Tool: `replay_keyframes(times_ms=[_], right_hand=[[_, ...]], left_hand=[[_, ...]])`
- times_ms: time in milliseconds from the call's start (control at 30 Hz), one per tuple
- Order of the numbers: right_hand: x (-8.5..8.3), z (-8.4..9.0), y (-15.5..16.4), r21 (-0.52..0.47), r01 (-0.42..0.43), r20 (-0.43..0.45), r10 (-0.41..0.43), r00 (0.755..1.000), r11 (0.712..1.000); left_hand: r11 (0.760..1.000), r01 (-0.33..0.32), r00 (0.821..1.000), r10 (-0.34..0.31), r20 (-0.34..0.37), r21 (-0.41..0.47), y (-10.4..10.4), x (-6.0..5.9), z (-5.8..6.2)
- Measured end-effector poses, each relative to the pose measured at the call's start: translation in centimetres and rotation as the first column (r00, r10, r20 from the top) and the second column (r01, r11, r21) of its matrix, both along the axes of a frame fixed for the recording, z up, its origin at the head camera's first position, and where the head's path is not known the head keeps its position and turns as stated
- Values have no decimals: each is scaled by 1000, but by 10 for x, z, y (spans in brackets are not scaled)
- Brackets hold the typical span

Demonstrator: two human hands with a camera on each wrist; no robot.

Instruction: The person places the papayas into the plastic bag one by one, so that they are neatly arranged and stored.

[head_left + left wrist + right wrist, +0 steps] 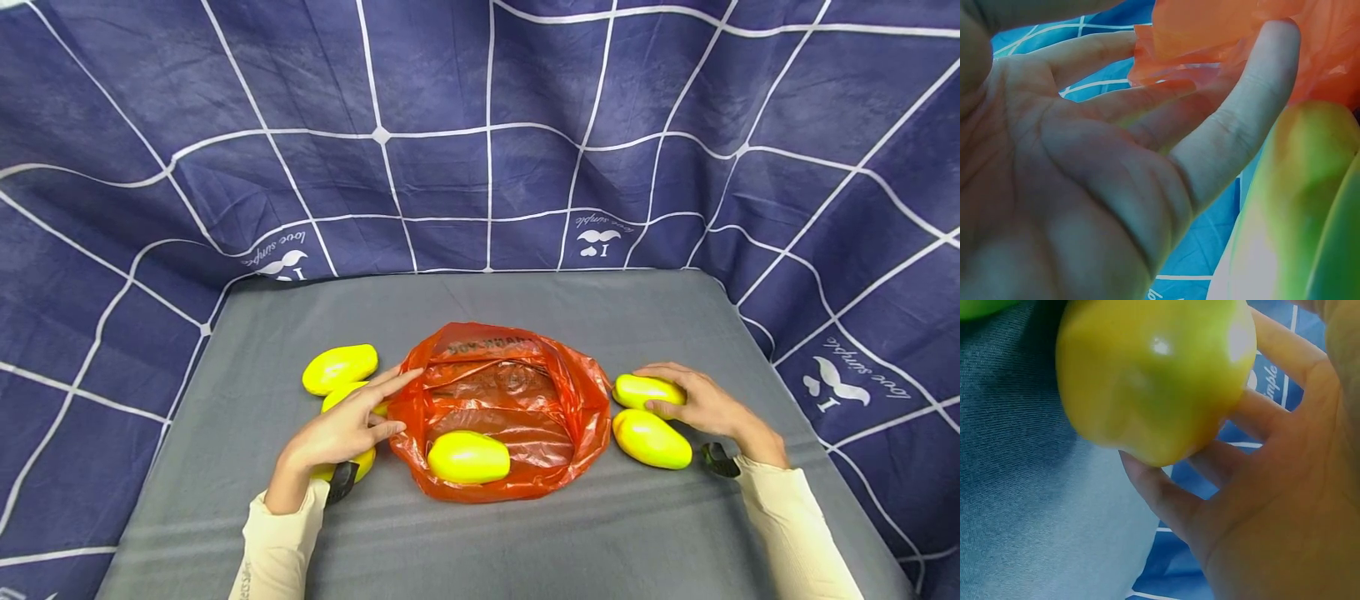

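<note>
Bagging step, as I read it: my right hand [701,406] curls round a mango [647,389] beside the orange bag [517,392], left hand [341,429] fingers straight at its rim; next I lift the mango over that rim.

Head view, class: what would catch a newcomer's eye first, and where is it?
An orange plastic bag gapes open mid-table with one yellow mango inside. The left hand touches the bag's rim; the right hand holds another mango to the bag's right, on the grey table.
</note>
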State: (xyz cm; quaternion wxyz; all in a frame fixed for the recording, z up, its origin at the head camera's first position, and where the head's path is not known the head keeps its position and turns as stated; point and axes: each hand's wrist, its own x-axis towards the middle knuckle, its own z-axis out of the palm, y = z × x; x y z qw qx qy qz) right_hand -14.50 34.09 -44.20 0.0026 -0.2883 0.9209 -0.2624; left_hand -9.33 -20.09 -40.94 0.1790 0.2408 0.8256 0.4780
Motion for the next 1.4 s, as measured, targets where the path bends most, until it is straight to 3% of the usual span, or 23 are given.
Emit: replay_keyframes(times_ms=[200, 833, 1133, 1400], right_hand=[[-3, 7, 0, -9, 10, -59, -10, 998, 1000], [-1, 40, -17, -51, 54, -114, -59, 992, 997], [7, 65, -39, -87, -33, -171, 18, 985, 996], [23, 76, -76, -88, -125, -127, 113, 985, 988]], left_hand=[[1000, -4, 1000, 5, 7, -11, 0, 0, 0], [998, -10, 1000, 9, -9, -58, 3, 0, -1], [999, -11, 1000, 11, 2, -41, 4, -1, 0], [999, -13, 1000, 13, 2, -52, 4, 0, 1]])
